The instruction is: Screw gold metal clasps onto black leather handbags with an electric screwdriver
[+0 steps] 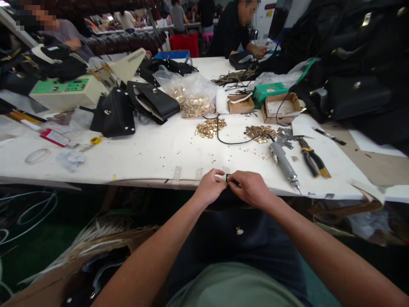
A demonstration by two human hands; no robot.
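My left hand and my right hand meet at the table's front edge, fingers closed in a pinch. Between their fingertips shows a small dark piece, too small to make out. Just below the hands, black material hangs over my lap, and a small gold fitting with a whitish scrap lies lower down on the dark surface. To the right of my hands lie a grey electric screwdriver with a cord and black-and-yellow pliers.
On the white table, gold metal plates lie in a left pile and a right pile. Behind stand a clear bag of gold parts and small cardboard boxes. Black bags lie left. A co-worker sits across.
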